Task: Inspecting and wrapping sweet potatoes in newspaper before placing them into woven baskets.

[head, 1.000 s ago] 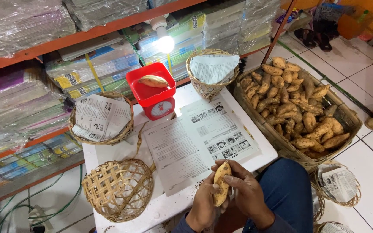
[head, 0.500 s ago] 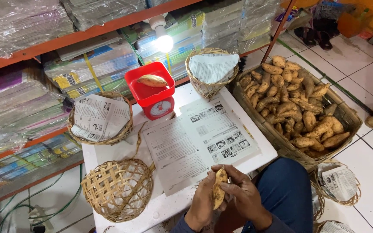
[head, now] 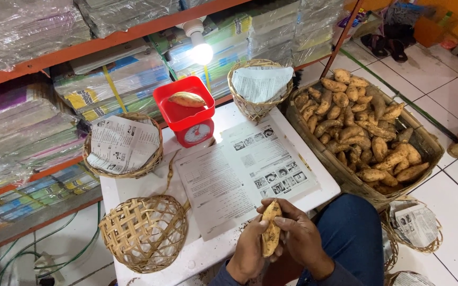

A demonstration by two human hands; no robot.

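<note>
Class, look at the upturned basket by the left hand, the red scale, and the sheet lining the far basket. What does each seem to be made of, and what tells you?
Upturned basket: probably split bamboo, matte tan, open woven strips. Red scale: likely moulded plastic, smooth and glossy. Lining sheet: thin printed paper, dull grey and creased, apparently newspaper.

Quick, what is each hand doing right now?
Left hand: closed around the sweet potato.
Right hand: closed on the same sweet potato.

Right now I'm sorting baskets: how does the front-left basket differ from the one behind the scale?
The front-left basket lies overturned, open weave showing, no paper visible; the basket behind the scale stands upright, lined with newspaper. Both are round woven baskets on the white table.
</note>
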